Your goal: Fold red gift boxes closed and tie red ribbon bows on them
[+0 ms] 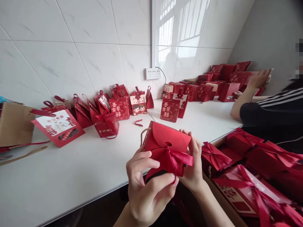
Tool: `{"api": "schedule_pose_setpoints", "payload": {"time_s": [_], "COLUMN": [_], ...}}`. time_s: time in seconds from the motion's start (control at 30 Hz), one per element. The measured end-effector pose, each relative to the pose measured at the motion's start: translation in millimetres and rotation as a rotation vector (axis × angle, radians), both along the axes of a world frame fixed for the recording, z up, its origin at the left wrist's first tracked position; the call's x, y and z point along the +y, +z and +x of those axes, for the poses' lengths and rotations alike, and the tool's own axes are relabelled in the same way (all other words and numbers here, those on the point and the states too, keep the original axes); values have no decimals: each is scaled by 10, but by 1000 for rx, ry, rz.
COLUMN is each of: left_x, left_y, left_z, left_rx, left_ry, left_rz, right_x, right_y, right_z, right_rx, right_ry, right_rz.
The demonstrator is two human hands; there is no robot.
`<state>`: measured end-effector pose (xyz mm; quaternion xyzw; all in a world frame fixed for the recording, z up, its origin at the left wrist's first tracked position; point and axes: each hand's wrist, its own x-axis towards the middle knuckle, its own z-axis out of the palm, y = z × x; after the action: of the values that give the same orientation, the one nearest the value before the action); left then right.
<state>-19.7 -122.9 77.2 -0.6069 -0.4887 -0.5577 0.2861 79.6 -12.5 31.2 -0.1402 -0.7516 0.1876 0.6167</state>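
Observation:
A small red gift box (163, 140) with a rounded flap, a red ribbon bow and a cord handle is held over the table's front edge. My left hand (146, 186) curls round its lower left side, thumb and fingers pinching the ribbon tails. My right hand (193, 164) grips the box's right side, fingers pressed against the flap and bow. Both hands are closed on the box.
Several red gift boxes stand along the tiled wall on the white table (71, 176). A cardboard carton (224, 201) at the right holds more ribboned boxes. Another person's arm (246, 91) reaches to boxes at the far right. A wall socket (152, 73) sits above the table.

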Motion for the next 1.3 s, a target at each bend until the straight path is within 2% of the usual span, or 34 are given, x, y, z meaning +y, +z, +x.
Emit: {"api": "schedule_pose_setpoints", "payload": {"time_s": [0.1,0.27,0.37,0.47,0.63,0.83,1.1,1.3], "left_x": [43,80,77,67,36,-57,-142,-128], "left_y": [-48,-139,-151,-143,-149,-134,-16,-24], "left_z": [76,182,221,232,214,192,237,250], "left_rx": [-15,-65,-85,-93,-101,-115,-105,-118], "left_ry": [-58,-149,-162,-157,-153,-137,-131,-139], "left_rz": [-24,-53,-42,-27,-26,-11,-14,-12], "right_x": [-15,-76,-102,-113,-140,-178,-210,-225], "right_y": [-14,80,120,126,168,179,190,164], "right_z": [186,451,524,532,509,495,503,508], "right_rx": [-32,-131,-189,-176,-213,-218,-219,-205], "right_ry": [-39,-53,-106,-96,-106,-142,-176,-175], "right_rz": [-9,141,106,50,154,85,127,117]}}
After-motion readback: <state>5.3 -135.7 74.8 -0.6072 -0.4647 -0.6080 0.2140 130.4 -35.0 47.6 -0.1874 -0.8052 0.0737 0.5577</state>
